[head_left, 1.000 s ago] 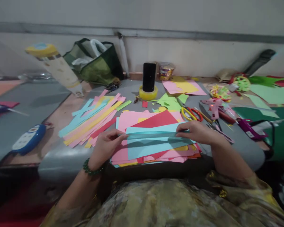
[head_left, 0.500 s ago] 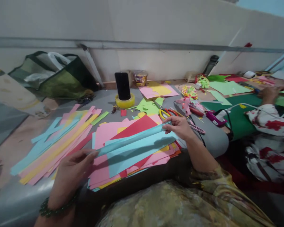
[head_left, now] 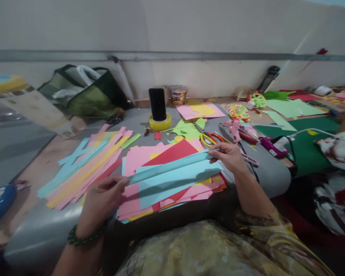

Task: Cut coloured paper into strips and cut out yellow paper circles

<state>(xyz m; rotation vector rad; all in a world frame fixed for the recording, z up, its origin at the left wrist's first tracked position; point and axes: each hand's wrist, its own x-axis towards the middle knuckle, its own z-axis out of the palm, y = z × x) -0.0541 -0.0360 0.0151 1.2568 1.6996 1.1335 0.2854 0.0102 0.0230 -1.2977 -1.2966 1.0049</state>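
Note:
A long blue paper strip (head_left: 169,166) is stretched between my two hands, slanting up to the right. My left hand (head_left: 105,197), with a dark green bead bracelet at the wrist, pinches its lower left end. At the upper right end, my right hand (head_left: 225,155) grips it between thumb and fingers. Beneath the strip lies a blue sheet (head_left: 178,182), on a stack of pink (head_left: 129,201), red and yellow paper. Left of the stack, cut paper strips (head_left: 83,170) in blue, pink and yellow lie fanned out.
Behind the stack are scissors (head_left: 208,140), a pink glue gun (head_left: 232,128) and a phone (head_left: 157,103) standing in a yellow tape roll (head_left: 160,122). A purple power strip (head_left: 273,147) sits at right. A green bag (head_left: 94,92) leans at back left. A co-worker's sleeve (head_left: 339,147) shows at far right.
The view has turned a little to the left, so everything sits further right. Both hands keep their hold on the blue strip. A blue object has come into view at the left edge.

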